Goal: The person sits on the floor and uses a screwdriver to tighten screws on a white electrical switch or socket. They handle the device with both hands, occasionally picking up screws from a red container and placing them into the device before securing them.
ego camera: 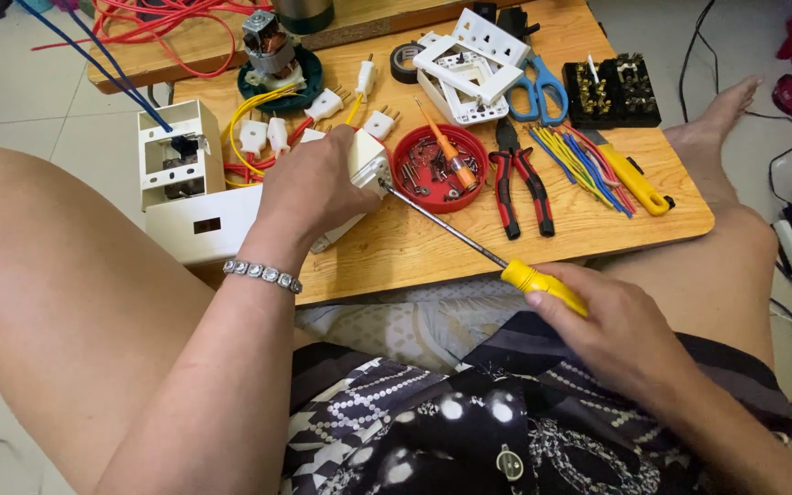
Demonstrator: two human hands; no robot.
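Note:
My left hand (312, 188) grips a small white plastic electrical part (368, 156) on the low wooden table (433, 247). My right hand (621, 335) holds a long screwdriver with a yellow handle (543, 284); its metal shaft (442, 225) runs up-left and the tip touches the white part's side. A silver bracelet (263, 274) is on my left wrist. Just right of the part sits a red round lid (439, 168) holding screws and a small orange screwdriver.
Red-handled pliers (520, 188), blue scissors (538, 87), coloured wire pieces (588, 160), a yellow knife (639, 183), black terminal blocks (611, 89), white socket plates (465, 64), white plugs (323, 105), a cream box (190, 197), a motor (272, 55) and black tape (405, 61) crowd the table.

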